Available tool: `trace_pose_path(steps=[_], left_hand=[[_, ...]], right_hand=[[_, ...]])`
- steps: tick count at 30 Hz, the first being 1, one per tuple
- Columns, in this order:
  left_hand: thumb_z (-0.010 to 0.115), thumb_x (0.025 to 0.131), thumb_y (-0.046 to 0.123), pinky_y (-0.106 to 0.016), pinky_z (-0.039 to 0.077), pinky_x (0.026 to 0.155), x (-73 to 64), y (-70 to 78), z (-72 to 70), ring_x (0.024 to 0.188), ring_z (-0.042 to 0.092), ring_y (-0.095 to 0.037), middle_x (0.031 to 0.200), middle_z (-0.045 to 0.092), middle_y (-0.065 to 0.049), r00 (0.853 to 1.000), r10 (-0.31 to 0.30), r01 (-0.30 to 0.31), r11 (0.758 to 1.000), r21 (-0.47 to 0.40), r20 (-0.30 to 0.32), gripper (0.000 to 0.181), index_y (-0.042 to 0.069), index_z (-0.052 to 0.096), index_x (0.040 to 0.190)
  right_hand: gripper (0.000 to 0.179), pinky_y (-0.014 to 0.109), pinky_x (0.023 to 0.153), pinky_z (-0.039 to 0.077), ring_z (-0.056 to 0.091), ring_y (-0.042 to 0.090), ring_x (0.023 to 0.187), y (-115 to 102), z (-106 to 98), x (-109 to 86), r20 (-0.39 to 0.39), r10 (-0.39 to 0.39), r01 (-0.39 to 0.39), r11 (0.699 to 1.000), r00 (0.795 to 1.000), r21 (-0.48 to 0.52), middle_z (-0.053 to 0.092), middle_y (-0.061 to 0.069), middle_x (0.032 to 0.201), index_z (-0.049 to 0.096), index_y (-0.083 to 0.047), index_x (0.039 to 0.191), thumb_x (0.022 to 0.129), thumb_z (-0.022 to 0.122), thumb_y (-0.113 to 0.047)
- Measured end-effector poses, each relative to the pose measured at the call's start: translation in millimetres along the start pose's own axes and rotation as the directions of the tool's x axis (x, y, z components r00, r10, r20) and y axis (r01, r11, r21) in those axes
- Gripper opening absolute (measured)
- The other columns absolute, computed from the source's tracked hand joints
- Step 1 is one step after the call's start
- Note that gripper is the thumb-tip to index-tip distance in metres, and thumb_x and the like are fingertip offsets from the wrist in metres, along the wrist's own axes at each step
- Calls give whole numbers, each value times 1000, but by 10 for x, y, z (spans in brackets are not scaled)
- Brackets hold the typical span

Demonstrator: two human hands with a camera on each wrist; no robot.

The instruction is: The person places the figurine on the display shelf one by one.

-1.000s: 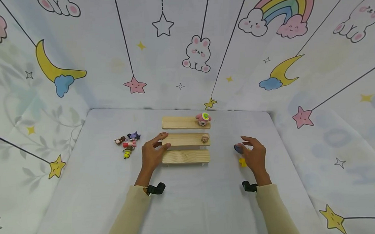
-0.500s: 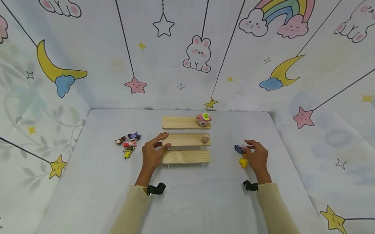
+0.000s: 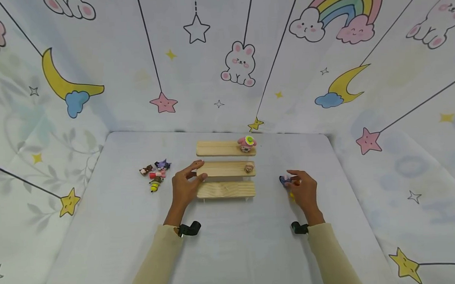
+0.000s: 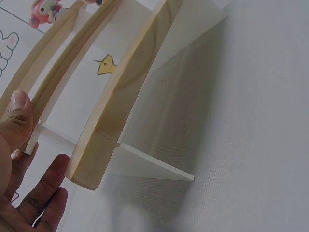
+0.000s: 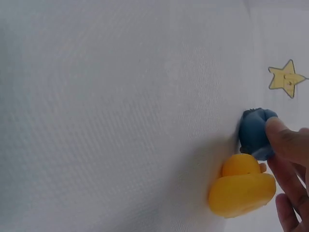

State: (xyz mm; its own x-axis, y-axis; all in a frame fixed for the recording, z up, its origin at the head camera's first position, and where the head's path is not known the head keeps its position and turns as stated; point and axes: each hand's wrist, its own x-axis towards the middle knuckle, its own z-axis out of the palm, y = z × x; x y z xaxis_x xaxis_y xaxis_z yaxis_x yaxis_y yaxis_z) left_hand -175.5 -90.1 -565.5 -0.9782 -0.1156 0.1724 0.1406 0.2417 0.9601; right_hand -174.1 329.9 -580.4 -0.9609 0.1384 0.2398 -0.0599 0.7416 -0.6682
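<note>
At the left end of a three-step wooden display shelf [image 3: 225, 190], my left hand [image 3: 185, 185] grips the middle board, thumb on top and fingers below in the left wrist view. Over on the right of the table, my right hand [image 3: 306, 191] pinches a small blue toy figure [image 5: 254, 133] between thumb and fingers. A yellow toy duck [image 5: 241, 191] lies right beside the blue figure, mostly hidden by the hand in the head view. A pink-eared figurine [image 3: 246, 144] stands on the top board's right end, and a small tan figurine [image 3: 249, 168] on the middle board's right end.
Left of the shelf lies a cluster of small figurines: a purple one [image 3: 162, 164], a brown one [image 3: 146, 170], a red-and-pink one [image 3: 157, 175] and a yellow-striped one [image 3: 154, 186]. A printed cloth wall [image 3: 195, 76] rises behind the table [image 3: 231, 250].
My right hand first shifted slightly right and back from the blue figure, then moved left and now pinches it, the figure shifting a little left. My left hand stays on the shelf.
</note>
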Motion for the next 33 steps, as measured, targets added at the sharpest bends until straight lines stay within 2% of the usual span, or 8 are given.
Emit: trace_pose_path(steps=[5, 9, 11, 15, 18, 22, 25, 33], left_hand=[[87, 89, 26, -52, 57, 106, 4, -3, -13, 101, 78, -32, 145, 70, 2, 1000, -11, 11, 1000, 8, -4, 46, 22, 77, 134], [87, 89, 24, -52, 58, 106, 10, -18, -17, 101, 78, -32, 144, 70, 2, 1000, -15, 15, 1000, 10, -4, 46, 21, 76, 134], [87, 89, 22, -52, 58, 106, 11, -20, -18, 101, 78, -33, 144, 70, 1, 1000, -12, 12, 1000, 10, -5, 46, 20, 76, 134], [87, 89, 22, -52, 58, 105, 14, -21, -26, 100, 78, -33, 144, 70, 0, 1000, -5, 5, 1000, 4, -6, 46, 19, 76, 134], [87, 89, 22, -53, 58, 104, 13, -20, -28, 101, 78, -34, 145, 70, 1, 1000, -7, 7, 1000, 3, -4, 47, 19, 76, 134], [87, 89, 25, -53, 58, 104, 10, -30, -22, 102, 77, -33, 145, 70, 2, 1000, -13, 13, 1000, 12, -3, 47, 19, 76, 135], [87, 89, 26, -53, 58, 105, 8, -45, -16, 102, 77, -33, 144, 70, 2, 1000, -8, 8, 1000, 13, -4, 48, 18, 76, 135], [86, 88, 17, -56, 57, 105, 12, -66, 1, 100, 77, -36, 142, 71, 0, 1000, 8, -8, 1000, -24, -7, 45, 19, 77, 133]], right_hand=[[46, 46, 82, 59, 76, 33, 97, -65, 47, -51, -21, -78, 77, 997, 997, -25, 77, 16, 112, 78, -10, 124, 82, 90, 2], [47, 26, 75, 54, 77, 29, 94, -123, 43, -107, -29, -123, 123, 992, 992, -13, 78, 14, 109, 79, -13, 123, 79, 92, 0], [47, 22, 74, 53, 77, 27, 94, -163, 28, -127, -31, -135, 135, 991, 990, -2, 79, 14, 109, 79, -14, 123, 79, 93, -2], [47, 41, 79, 59, 77, 30, 95, -207, 29, -132, -30, -162, 162, 987, 986, -10, 78, 15, 110, 78, -12, 123, 80, 93, -3], [45, 52, 81, 57, 77, 32, 96, -210, 62, -125, -17, -169, 168, 986, 986, -14, 78, 16, 111, 78, -10, 123, 80, 93, -4], [41, 46, 82, 55, 77, 33, 97, -250, 106, -111, 38, -118, 119, 993, 992, -27, 79, 14, 115, 79, -11, 122, 83, 93, -13], [39, 47, 82, 56, 77, 32, 96, -298, 137, -85, 95, -72, 80, 993, 993, -91, 79, 13, 117, 79, -12, 122, 87, 91, -21], [37, 50, 80, 62, 79, 30, 91, -343, 193, -18, 194, -18, 67, 966, 981, -248, 78, 15, 117, 78, -8, 125, 93, 85, -26]])
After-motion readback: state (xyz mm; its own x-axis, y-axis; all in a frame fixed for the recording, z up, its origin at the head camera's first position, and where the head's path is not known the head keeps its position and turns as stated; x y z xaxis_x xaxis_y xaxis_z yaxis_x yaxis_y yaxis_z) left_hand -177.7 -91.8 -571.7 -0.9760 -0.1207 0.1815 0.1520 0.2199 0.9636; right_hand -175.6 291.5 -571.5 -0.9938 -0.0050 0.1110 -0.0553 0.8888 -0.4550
